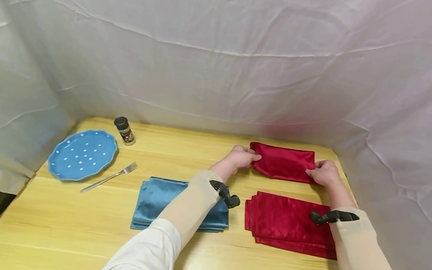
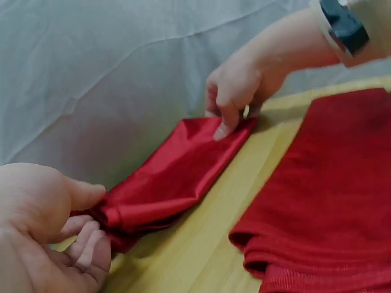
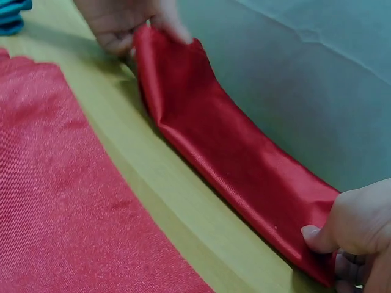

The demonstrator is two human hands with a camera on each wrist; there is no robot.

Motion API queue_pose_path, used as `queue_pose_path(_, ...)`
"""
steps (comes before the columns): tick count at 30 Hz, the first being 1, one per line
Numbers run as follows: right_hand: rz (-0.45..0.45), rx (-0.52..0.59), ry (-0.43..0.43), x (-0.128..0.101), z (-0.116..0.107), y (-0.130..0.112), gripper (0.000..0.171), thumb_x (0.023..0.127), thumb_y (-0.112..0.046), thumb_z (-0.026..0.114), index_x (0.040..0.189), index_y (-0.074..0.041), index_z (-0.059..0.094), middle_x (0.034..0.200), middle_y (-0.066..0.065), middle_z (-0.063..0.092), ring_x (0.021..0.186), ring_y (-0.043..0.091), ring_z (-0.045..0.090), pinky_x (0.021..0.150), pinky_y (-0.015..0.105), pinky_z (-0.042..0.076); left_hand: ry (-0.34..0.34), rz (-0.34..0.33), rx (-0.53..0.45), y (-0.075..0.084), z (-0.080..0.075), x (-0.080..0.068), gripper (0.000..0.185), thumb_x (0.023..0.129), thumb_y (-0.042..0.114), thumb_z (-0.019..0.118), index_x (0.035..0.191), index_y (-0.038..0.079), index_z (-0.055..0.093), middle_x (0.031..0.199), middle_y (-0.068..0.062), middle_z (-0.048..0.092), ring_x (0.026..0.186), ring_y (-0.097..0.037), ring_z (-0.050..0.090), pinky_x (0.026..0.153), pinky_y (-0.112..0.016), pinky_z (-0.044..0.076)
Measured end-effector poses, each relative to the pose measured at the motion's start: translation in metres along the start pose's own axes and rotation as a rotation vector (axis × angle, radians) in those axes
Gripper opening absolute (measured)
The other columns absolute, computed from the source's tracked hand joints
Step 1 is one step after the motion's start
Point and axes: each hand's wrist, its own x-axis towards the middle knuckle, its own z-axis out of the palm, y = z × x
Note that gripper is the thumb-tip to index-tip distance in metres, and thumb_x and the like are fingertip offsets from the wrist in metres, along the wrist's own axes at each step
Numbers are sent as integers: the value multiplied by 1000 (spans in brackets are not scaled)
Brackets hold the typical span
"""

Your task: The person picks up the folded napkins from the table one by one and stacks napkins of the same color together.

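Note:
A folded red napkin (image 1: 283, 162) (image 2: 171, 180) (image 3: 226, 149) lies near the back of the wooden table (image 1: 185, 149). My left hand (image 1: 241, 157) (image 2: 58, 229) pinches its left end between thumb and fingers. The napkin's right end is pinched by my right hand (image 1: 323, 172) (image 3: 351, 235). A stack of red napkins (image 1: 288, 223) (image 2: 330, 189) (image 3: 61, 201) lies nearer to me, below the held one. A stack of blue napkins (image 1: 175, 203) lies left of it, partly under my left forearm.
A blue dotted plate (image 1: 82, 155) sits at the left, with a fork (image 1: 109, 177) beside it and a small spice jar (image 1: 125, 130) behind. White cloth walls (image 1: 221, 60) enclose the table on three sides.

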Motion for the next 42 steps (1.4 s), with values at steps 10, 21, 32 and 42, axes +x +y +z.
queue_pose_path(10,-37,104,-32,-6,-6,-3,36,95,-13,78,114,13,60,87,9,59,82,23,52,66,25,46,57,17,-15,-3,-7,1,39,96,-3,73,133,-9,64,116,-15,67,80,-18,68,74,-32,64)
queue_pose_path(21,32,218,-112,-7,-3,0,60,101,-23,74,138,19,54,128,27,56,113,35,50,87,28,45,108,-186,-104,11,1,1,26,94,3,80,101,-2,55,83,-12,61,46,-12,59,44,-12,48)
queue_pose_path(32,17,303,-118,-10,-9,0,63,104,-24,69,144,19,47,134,27,55,119,30,52,92,24,49,108,38,230,-4,-4,11,32,95,15,80,120,-5,75,119,-13,73,103,-21,65,86,-28,56)
queue_pose_path(42,35,361,-99,-8,-10,6,65,105,-30,69,150,12,48,145,29,54,131,33,50,110,43,45,88,126,139,-12,-8,14,41,96,14,79,129,-8,70,125,-18,72,116,-27,68,96,-30,57)
